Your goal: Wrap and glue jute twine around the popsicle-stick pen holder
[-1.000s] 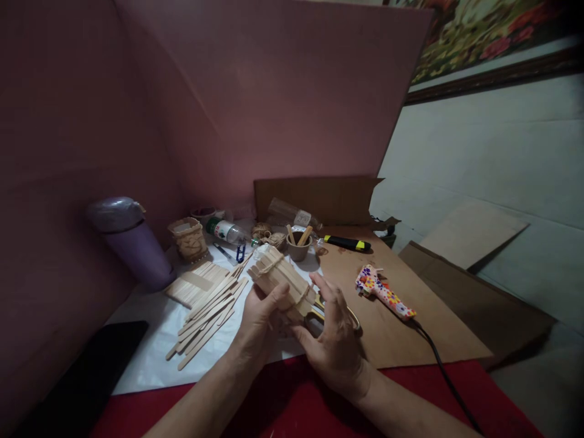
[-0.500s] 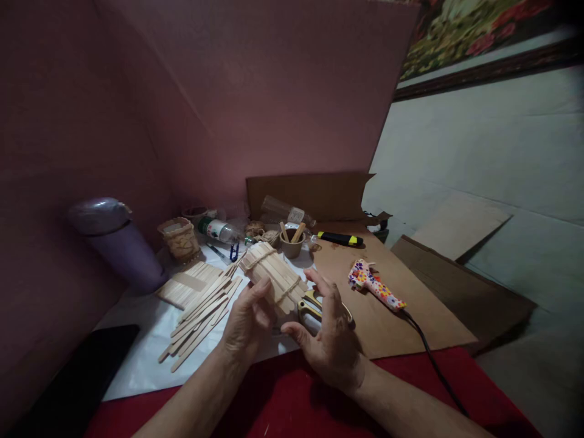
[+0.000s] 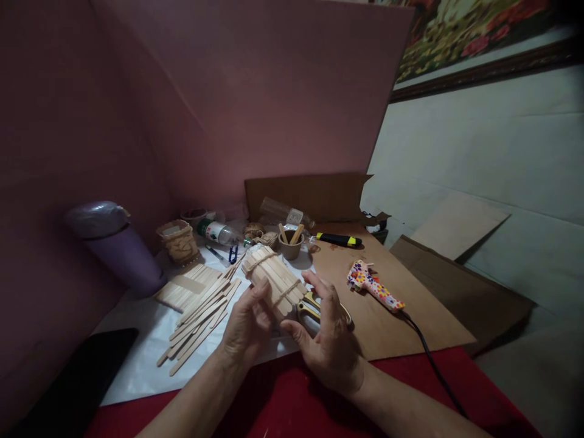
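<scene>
A round holder of craft sticks bound with two bands of twine [image 3: 275,277] lies tilted in my left hand [image 3: 249,322]. The thumb rests on its near side; the other fingers are partly hidden beneath it. My right hand [image 3: 326,337] is at the holder's right end, thumb and fingers spread apart, with nothing visible between them. Behind that hand, scissors with yellow and black handles [image 3: 306,309] lie partly covered. Loose craft sticks [image 3: 201,325] are spread left of my left hand, beside a flat panel of sticks [image 3: 187,283].
A flowered glue gun [image 3: 374,286] with a black cord lies on cardboard [image 3: 410,328] at right. Behind are a utility knife [image 3: 339,239], a small pot with sticks [image 3: 291,246], plastic bottles [image 3: 219,232] and a twine-wrapped cup [image 3: 179,242]. A purple tumbler [image 3: 121,252] leans at left.
The holder has rolled slightly in my left hand, so its sticks and twine show at a somewhat different angle. Both hands stay almost where they were.
</scene>
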A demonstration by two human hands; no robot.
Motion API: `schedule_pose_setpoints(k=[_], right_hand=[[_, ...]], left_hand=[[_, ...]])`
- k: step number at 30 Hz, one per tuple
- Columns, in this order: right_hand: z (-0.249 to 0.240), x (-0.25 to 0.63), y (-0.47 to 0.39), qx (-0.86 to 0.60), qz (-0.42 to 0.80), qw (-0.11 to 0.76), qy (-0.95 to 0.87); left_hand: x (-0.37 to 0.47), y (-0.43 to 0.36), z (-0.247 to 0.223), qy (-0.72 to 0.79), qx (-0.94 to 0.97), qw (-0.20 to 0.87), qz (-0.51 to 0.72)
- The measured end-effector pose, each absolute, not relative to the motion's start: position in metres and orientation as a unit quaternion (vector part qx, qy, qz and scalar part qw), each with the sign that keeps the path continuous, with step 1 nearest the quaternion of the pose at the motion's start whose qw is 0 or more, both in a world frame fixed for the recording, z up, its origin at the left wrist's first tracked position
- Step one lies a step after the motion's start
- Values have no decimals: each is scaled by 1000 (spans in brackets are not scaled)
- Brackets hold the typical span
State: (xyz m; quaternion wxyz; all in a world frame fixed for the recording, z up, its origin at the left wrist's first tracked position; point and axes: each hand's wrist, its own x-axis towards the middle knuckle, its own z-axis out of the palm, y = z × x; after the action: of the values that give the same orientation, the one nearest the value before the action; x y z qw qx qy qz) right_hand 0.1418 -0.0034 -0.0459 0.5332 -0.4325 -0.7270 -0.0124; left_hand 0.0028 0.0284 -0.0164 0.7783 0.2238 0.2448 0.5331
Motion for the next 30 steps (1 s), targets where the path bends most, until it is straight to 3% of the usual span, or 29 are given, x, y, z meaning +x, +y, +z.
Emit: schedule_pose_setpoints(k=[30], right_hand=[[-42,141,-6,-424,-8,552,-718]], left_hand=[[-1,28,-9,190,209,800,529]])
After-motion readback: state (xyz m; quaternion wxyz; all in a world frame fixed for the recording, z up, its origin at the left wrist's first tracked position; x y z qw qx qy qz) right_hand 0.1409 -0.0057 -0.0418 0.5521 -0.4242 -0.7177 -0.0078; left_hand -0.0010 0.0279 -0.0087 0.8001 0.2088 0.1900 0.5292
